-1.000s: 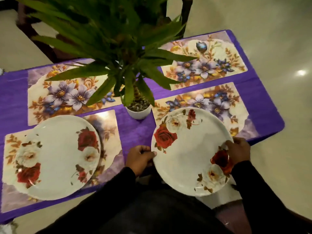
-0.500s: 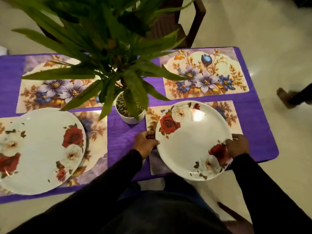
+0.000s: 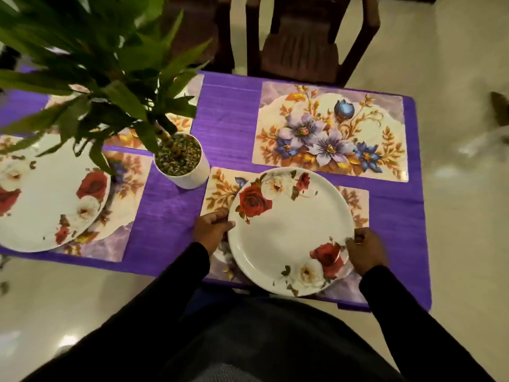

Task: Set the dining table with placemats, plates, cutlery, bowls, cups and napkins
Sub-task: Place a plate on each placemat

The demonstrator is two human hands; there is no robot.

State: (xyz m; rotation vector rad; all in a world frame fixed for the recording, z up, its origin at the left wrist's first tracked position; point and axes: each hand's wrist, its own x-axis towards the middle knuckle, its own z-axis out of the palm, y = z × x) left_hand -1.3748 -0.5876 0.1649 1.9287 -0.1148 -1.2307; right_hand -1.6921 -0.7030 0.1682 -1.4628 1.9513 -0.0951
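Observation:
A white plate with red and white roses (image 3: 289, 230) lies over the near right floral placemat (image 3: 355, 205). My left hand (image 3: 212, 230) grips its left rim and my right hand (image 3: 363, 250) grips its right rim. Whether the plate rests fully on the mat I cannot tell. A second rose plate (image 3: 46, 197) sits on the near left placemat (image 3: 126, 194). Two more floral placemats lie bare: the far right placemat (image 3: 333, 133) and the far left placemat (image 3: 179, 122), half hidden by leaves.
A potted plant in a white pot (image 3: 181, 161) stands mid-table, its long leaves (image 3: 91, 64) overhanging the left half. The purple tablecloth (image 3: 228, 106) covers the table. A dark wooden chair (image 3: 303, 42) stands behind the far edge. Pale tiled floor (image 3: 454, 230) surrounds the table.
The plate has moved forward and down over the near right placemat, with both hands still on its rim. The view has shifted right and closer to the table.

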